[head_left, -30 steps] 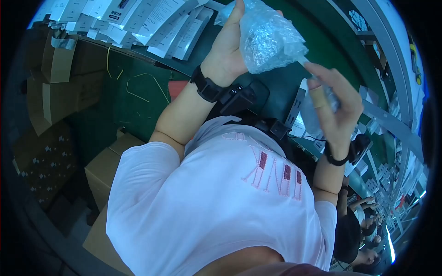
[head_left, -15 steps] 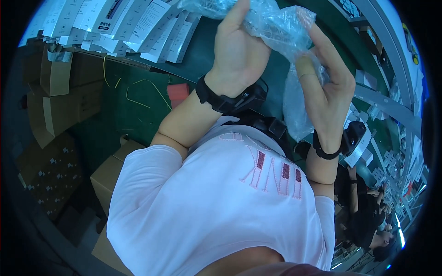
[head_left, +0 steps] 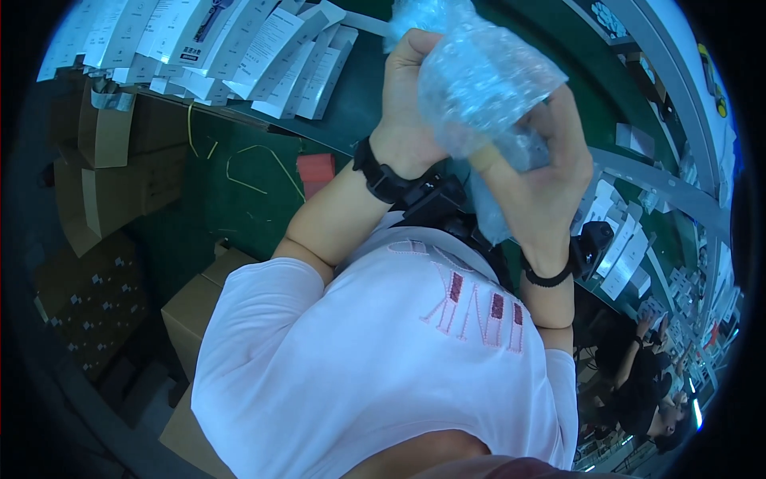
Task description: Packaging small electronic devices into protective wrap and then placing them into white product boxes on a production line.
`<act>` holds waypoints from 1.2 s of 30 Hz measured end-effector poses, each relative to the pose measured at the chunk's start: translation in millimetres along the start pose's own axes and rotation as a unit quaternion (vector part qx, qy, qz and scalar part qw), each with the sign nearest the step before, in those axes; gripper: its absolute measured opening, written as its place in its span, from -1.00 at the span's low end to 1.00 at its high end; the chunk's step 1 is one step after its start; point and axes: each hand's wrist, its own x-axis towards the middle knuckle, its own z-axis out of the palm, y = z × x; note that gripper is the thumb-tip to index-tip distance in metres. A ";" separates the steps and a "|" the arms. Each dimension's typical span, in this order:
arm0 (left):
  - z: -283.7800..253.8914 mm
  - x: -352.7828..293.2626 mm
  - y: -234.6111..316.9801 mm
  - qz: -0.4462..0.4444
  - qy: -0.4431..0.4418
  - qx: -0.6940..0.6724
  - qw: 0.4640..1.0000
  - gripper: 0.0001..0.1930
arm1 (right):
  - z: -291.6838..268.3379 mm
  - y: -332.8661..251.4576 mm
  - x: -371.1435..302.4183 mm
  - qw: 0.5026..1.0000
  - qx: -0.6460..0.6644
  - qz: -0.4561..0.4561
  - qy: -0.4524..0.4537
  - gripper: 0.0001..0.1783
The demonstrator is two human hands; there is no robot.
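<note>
A crumpled sheet of clear bubble wrap (head_left: 487, 76) is bunched up between my hands above the green work table. My left hand (head_left: 411, 112) grips its left side, the fingers curled partly behind the plastic. On the other side my right hand (head_left: 542, 172) closes on the wrap, with the thumb in front and the fingers behind. One part of the plastic hangs below, beside my right thumb, and another rises past my left fingers. Whether anything lies inside the folds I cannot tell.
Rows of white printed boxes (head_left: 263, 56) stand on the table at the far left. Open cardboard cartons (head_left: 120, 160) sit on the floor at left, near a red block-like object (head_left: 316, 169). More white boxes (head_left: 618, 239) lie at right, and a co-worker in black (head_left: 638, 383) is beyond.
My hands have come closer together, and the stretched bubble wrap is now bunched into a fuller bundle between them. My right hand has moved left.
</note>
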 end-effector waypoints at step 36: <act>-239.6 -74.7 29.4 -0.184 0.274 0.751 0.572 -0.60 | 98.0 408.7 219.1 0.537 0.687 0.421 0.250 -0.57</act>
